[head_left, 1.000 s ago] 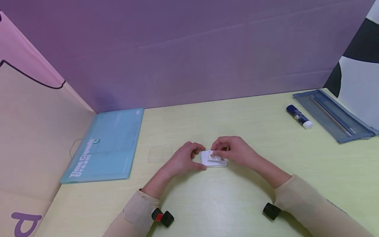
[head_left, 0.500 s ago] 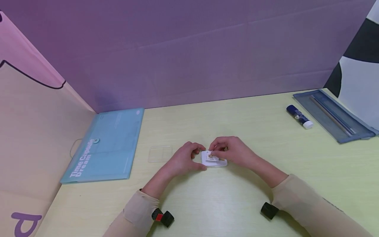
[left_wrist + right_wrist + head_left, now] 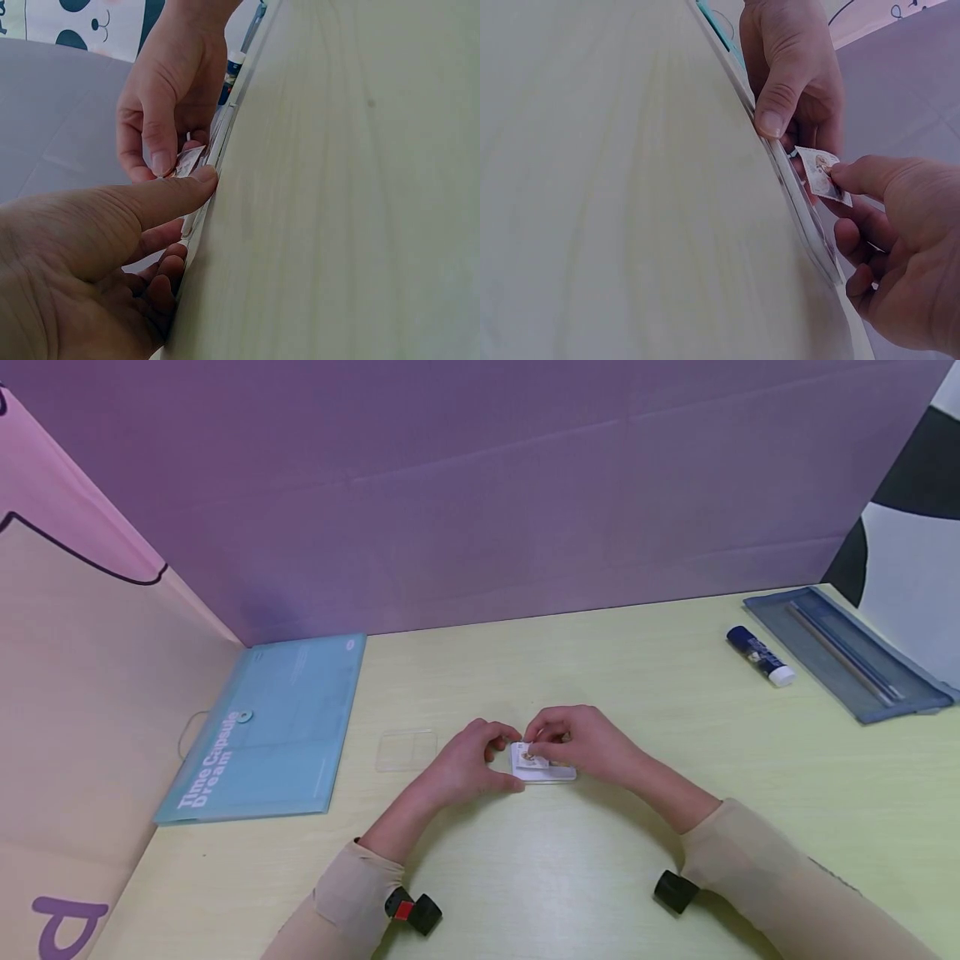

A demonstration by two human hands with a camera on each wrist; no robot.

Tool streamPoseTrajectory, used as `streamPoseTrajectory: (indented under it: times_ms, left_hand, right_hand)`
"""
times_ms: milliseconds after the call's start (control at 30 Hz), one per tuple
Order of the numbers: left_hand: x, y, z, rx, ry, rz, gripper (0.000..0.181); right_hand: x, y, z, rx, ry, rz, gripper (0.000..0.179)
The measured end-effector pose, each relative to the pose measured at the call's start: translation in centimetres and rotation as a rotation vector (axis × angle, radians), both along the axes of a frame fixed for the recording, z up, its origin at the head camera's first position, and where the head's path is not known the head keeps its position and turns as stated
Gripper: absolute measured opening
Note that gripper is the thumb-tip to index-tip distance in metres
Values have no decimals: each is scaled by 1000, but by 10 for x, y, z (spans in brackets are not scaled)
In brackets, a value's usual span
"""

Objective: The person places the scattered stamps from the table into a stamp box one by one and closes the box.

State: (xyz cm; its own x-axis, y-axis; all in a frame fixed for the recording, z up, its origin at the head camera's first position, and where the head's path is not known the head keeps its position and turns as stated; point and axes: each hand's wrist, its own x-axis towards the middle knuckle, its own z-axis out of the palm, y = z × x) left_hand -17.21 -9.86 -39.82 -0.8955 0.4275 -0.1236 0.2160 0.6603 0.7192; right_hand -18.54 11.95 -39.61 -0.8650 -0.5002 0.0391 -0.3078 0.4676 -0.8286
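My right hand [image 3: 588,742] pinches a small postage stamp [image 3: 528,761] between thumb and fingers. In the right wrist view the stamp [image 3: 821,174] is tilted, with a printed picture and perforated edges. Below it a small white rectangular stack [image 3: 561,773], perhaps cards in a shallow clear case, lies flat on the table. My left hand [image 3: 471,770] holds this stack at its left end, thumb on the near edge and fingers at the far edge. Another piece with a printed picture is partly visible on the stack, mostly covered by the right hand.
A clear rectangular plastic lid or case [image 3: 406,751] lies left of the left hand. Farther left is a blue document folder [image 3: 292,735]. A glue stick [image 3: 760,656] and a grey-blue zip pouch [image 3: 847,652] holding pencil-like sticks lie at the back right. A purple cloth wall [image 3: 480,493] stands behind.
The right hand has shifted slightly left with the stamp, which is now over the left end of the white stack. The left hand has stayed in place.
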Motion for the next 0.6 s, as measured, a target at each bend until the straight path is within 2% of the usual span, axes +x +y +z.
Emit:
streamPoseTrajectory:
  times_ms: [200,600]
  left_hand:
    - [0,0,1,-1,-7,4,54]
    - [0,0,0,-1,-5,4,55]
  right_hand:
    - [0,-1,0,12,-11,-1,10]
    - [-1,-1,-5,31,29,1,13]
